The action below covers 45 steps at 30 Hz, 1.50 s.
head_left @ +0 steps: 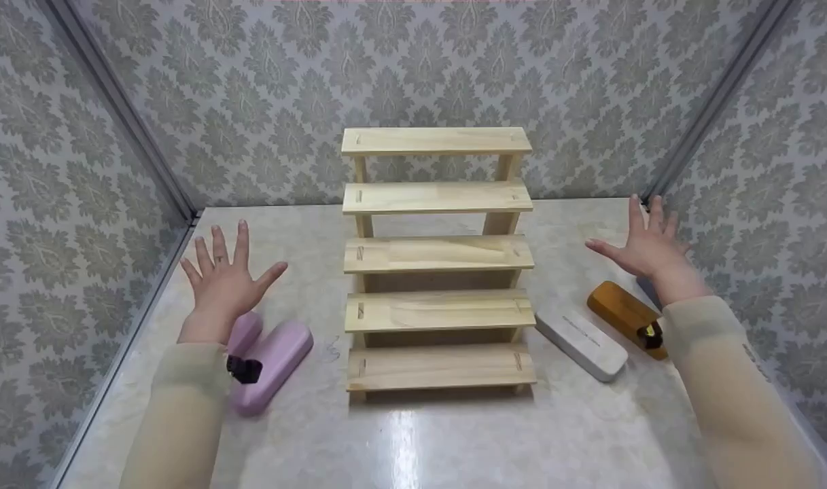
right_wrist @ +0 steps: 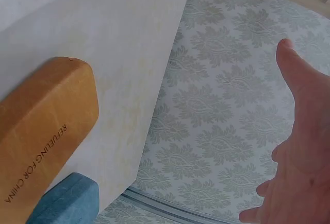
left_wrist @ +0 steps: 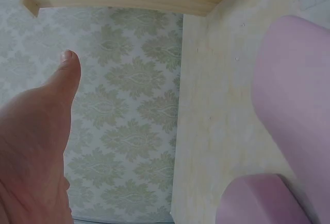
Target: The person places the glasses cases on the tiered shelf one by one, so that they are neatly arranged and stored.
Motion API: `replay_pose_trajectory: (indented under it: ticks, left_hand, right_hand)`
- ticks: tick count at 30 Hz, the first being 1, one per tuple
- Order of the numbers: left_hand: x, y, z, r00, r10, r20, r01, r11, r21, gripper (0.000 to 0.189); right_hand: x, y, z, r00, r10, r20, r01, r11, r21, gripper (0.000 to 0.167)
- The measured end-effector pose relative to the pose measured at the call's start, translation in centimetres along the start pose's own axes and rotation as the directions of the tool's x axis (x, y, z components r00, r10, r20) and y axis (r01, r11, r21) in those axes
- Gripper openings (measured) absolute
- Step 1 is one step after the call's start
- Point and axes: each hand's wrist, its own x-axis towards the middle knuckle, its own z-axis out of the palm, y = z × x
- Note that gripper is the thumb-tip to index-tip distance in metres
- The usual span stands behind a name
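Note:
My left hand [head_left: 226, 285] is held up with its fingers spread and nothing in it. Below it on the table lie two pink glasses cases [head_left: 287, 350], partly covered by my wrist and its camera. On the other side my right hand [head_left: 651, 252] is spread too and holds nothing. Nearest to it are an orange-brown glasses case [head_left: 617, 305] and a blue case [right_wrist: 72, 201], mostly hidden behind my arm in the head view. A white glasses case [head_left: 583, 343] lies left of the orange-brown one. Between the hands stands a stepped wooden rack [head_left: 440, 255] with several shelves.
The pale marbled table [head_left: 454, 448] runs back to a patterned wall [head_left: 420, 68]. Patterned side panels [head_left: 39, 224] with grey metal edge strips close it in at left and right. The rack's top shelf rises in front of the back wall.

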Motion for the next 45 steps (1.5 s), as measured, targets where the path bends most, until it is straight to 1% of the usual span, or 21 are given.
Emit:
replay_pose_trajectory:
  ticks: [5, 9, 12, 14, 15, 18, 19, 21, 22, 23, 25, 27, 30, 32, 33, 34, 36, 40, 41, 43, 45]
  left_hand:
    - [-0.9, 1.0, 0.8, 1.0, 0.015, -0.021, -0.016, 0.999, -0.05, 0.109]
    - [-1.8, 1.9, 1.7, 1.0, 0.019, -0.023, -0.021, 0.994, -0.107, 0.106]
    - [-2.8, 2.6, 2.4, 1.0, 0.019, 0.005, -0.018, 0.977, -0.211, 0.102]
    - [-3.6, 3.1, 2.9, 0.999, 0.032, 0.022, -0.023, 0.949, -0.313, 0.099]
    - [-4.1, 3.3, 3.2, 0.999, 0.044, 0.027, -0.03, 0.926, -0.376, 0.097]
    - [-5.2, 3.9, 4.1, 0.995, 0.083, 0.045, -0.043, 0.823, -0.567, 0.088]
    - [-5.6, 4.2, 4.4, 0.995, 0.09, 0.046, -0.043, 0.787, -0.616, 0.085]
    - [-6.3, 4.7, 5.1, 0.994, 0.097, 0.048, -0.035, 0.706, -0.707, 0.079]
    - [-6.7, 4.9, 5.4, 0.994, 0.094, 0.054, -0.023, 0.671, -0.741, 0.077]
    - [-7.0, 5.1, 5.7, 0.994, 0.088, 0.059, -0.012, 0.645, -0.764, 0.074]
    - [-7.5, 5.5, 6.5, 0.995, 0.076, 0.066, 0.006, 0.61, -0.793, 0.069]
    - [-8.0, 5.7, 7.3, 0.994, 0.07, 0.085, 0.03, 0.572, -0.82, 0.064]
    - [-8.5, 5.8, 8.5, 0.989, 0.073, 0.131, 0.076, 0.512, -0.855, 0.06]
    - [-8.8, 5.7, 9.4, 0.982, 0.083, 0.169, 0.114, 0.455, -0.883, 0.059]
    - [-9.0, 5.6, 9.8, 0.978, 0.09, 0.189, 0.133, 0.431, -0.893, 0.059]
    - [-9.1, 5.6, 10.1, 0.973, 0.1, 0.207, 0.149, 0.413, -0.899, 0.059]
    - [-9.4, 5.4, 10.9, 0.964, 0.118, 0.239, 0.176, 0.391, -0.904, 0.059]
    - [-9.8, 5.2, 12.1, 0.947, 0.151, 0.284, 0.218, 0.35, -0.911, 0.06]
    - [-9.8, 5.2, 12.4, 0.944, 0.153, 0.291, 0.227, 0.335, -0.914, 0.06]
    - [-9.9, 5.1, 12.9, 0.941, 0.157, 0.3, 0.243, 0.303, -0.921, 0.061]
    - [-10.0, 5.0, 13.4, 0.936, 0.168, 0.31, 0.261, 0.263, -0.929, 0.062]
  right_hand:
    - [-0.9, 0.1, 0.7, 1.0, -0.004, -0.029, 0.005, 0.999, 0.039, 0.124]
    - [-1.7, 0.3, 1.2, 0.998, -0.015, -0.062, 0.02, 0.996, 0.083, 0.123]
    - [-2.6, 0.7, 1.9, 0.995, -0.04, -0.089, 0.051, 0.991, 0.127, 0.121]
    - [-3.2, 0.9, 2.4, 0.993, -0.059, -0.105, 0.077, 0.982, 0.173, 0.119]
    - [-3.6, 1.0, 2.6, 0.991, -0.071, -0.116, 0.093, 0.976, 0.198, 0.117]
    - [-4.6, 1.3, 3.5, 0.982, -0.1, -0.159, 0.145, 0.944, 0.298, 0.111]
    - [-4.9, 1.4, 3.8, 0.98, -0.107, -0.169, 0.159, 0.927, 0.34, 0.109]
    - [-5.5, 1.5, 4.5, 0.975, -0.113, -0.19, 0.186, 0.884, 0.429, 0.103]
    - [-5.9, 1.6, 4.8, 0.973, -0.112, -0.2, 0.195, 0.862, 0.467, 0.101]
    - [-6.3, 1.7, 5.2, 0.973, -0.108, -0.203, 0.198, 0.839, 0.507, 0.099]
    - [-7.1, 1.8, 6.0, 0.973, -0.093, -0.211, 0.2, 0.792, 0.577, 0.094]
    - [-7.8, 1.9, 6.8, 0.97, -0.076, -0.23, 0.205, 0.762, 0.615, 0.088]
    - [-8.8, 2.2, 8.1, 0.964, -0.046, -0.263, 0.21, 0.738, 0.641, 0.077]
    - [-9.4, 2.4, 9.0, 0.957, -0.024, -0.289, 0.215, 0.728, 0.651, 0.072]
    - [-9.7, 2.5, 9.5, 0.954, -0.014, -0.298, 0.216, 0.723, 0.656, 0.07]
    - [-9.9, 2.7, 10.0, 0.953, -0.003, -0.302, 0.214, 0.71, 0.671, 0.069]
    - [-10.5, 3.0, 10.9, 0.952, 0.012, -0.306, 0.213, 0.689, 0.693, 0.068]
    - [-11.3, 3.8, 12.3, 0.96, 0.067, -0.273, 0.172, 0.628, 0.759, 0.069]
    - [-11.5, 3.9, 12.6, 0.962, 0.083, -0.261, 0.155, 0.62, 0.769, 0.07]
    - [-11.8, 4.1, 13.1, 0.966, 0.111, -0.233, 0.126, 0.585, 0.801, 0.072]
    - [-12.1, 4.4, 13.7, 0.97, 0.126, -0.207, 0.103, 0.557, 0.824, 0.074]
